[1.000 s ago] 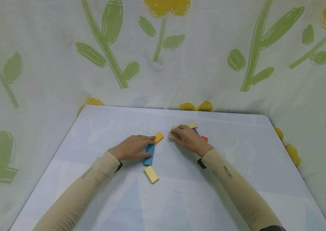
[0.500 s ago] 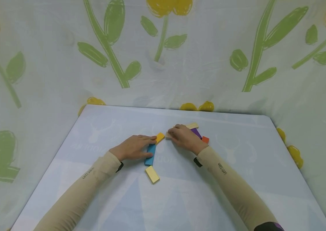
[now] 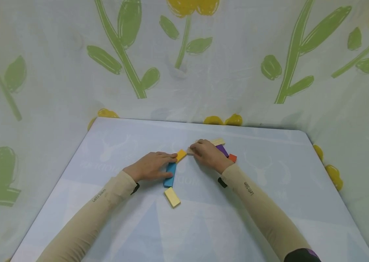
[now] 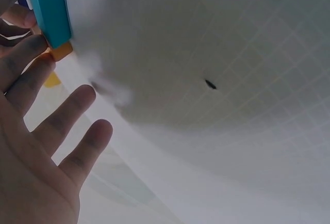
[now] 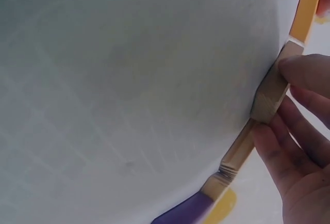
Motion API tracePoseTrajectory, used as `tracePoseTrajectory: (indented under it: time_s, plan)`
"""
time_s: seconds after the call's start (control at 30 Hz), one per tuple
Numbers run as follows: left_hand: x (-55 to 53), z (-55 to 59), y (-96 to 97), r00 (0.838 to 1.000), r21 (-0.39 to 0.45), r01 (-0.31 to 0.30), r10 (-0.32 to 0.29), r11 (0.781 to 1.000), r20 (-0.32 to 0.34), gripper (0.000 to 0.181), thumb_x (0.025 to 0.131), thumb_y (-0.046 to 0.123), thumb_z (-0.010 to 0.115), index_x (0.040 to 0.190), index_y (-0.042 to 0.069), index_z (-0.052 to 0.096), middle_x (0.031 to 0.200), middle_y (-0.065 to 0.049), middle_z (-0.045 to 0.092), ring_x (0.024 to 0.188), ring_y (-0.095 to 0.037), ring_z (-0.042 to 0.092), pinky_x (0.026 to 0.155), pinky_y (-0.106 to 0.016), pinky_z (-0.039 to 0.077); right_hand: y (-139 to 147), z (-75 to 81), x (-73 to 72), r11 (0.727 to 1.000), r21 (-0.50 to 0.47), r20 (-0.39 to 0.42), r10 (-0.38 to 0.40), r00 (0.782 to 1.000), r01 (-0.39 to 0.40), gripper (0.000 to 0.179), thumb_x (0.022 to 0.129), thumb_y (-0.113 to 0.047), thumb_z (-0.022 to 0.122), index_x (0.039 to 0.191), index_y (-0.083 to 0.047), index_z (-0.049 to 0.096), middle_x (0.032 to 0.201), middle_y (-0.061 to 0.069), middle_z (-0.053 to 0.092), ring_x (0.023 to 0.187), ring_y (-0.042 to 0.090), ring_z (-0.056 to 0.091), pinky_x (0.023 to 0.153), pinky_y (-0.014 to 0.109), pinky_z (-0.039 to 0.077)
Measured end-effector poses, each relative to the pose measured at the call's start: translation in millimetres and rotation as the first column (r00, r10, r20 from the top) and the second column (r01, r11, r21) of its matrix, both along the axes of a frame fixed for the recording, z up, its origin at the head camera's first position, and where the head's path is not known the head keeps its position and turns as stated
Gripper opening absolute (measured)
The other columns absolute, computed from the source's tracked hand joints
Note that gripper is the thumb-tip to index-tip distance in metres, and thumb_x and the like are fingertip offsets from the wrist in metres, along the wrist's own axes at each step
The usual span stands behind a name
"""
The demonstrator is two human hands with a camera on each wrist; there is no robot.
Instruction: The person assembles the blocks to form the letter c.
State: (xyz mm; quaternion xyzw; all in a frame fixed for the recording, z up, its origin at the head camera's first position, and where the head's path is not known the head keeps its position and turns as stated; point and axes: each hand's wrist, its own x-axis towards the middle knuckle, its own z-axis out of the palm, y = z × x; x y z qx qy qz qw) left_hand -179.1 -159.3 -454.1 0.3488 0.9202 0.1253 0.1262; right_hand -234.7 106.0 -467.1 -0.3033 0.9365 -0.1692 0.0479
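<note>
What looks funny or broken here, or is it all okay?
Nothing looks broken or spilled. The pale yellow block slants a different way from the blue block next to it, so it looks a bit crooked, though maybe that bend is on purpose.

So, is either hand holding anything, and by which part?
The right hand pinches a wood block by its sides, thumb nearer the end by the orange block. The left hand only touches the orange and blue block.

"Lets Slim" (image 3: 99, 195), apparently, marks both beige fabric sleeves (image 3: 89, 213), while pale letters (image 3: 186, 181) between the white rectangular desk's (image 3: 204, 225) side edges are illegible.
</note>
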Motion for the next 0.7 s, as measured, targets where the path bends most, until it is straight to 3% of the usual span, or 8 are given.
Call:
tracePoseTrajectory:
  time_s: [0.37, 0.7]
  plan:
    - [-2.7, -1.9, 0.2, 1.0, -0.007, 0.002, -0.002, 1.0, -0.007, 0.061, 0.098, 0.046, 0.065, 0.149, 0.014, 0.053, 0.161, -0.001, 0.038, 0.143, -0.028, 0.042, 0.116, -0.049, 0.036, -0.3, -0.5, -3.1, 1.0, 0.011, 0.022, -0.005, 1.0, 0.005, 0.032, 0.1, -0.019, 0.066, 0.131, -0.01, 0.068, 0.129, 0.008, 0.064, 0.123, 0.024, 0.057, 0.109, 0.04, 0.046]
    - [-1.8, -2.0, -0.2, 1.0, -0.003, 0.008, -0.008, 1.0, -0.003, 0.061, 0.098, 0.045, 0.064, 0.149, 0.013, 0.053, 0.161, -0.001, 0.038, 0.143, -0.028, 0.041, 0.115, -0.049, 0.036, -1.7, 0.0, -0.2, 1.0, 0.007, 0.027, -0.008, 1.0, 0.008, 0.032, 0.1, -0.018, 0.066, 0.131, -0.009, 0.067, 0.128, 0.009, 0.064, 0.121, 0.026, 0.058, 0.107, 0.041, 0.047]
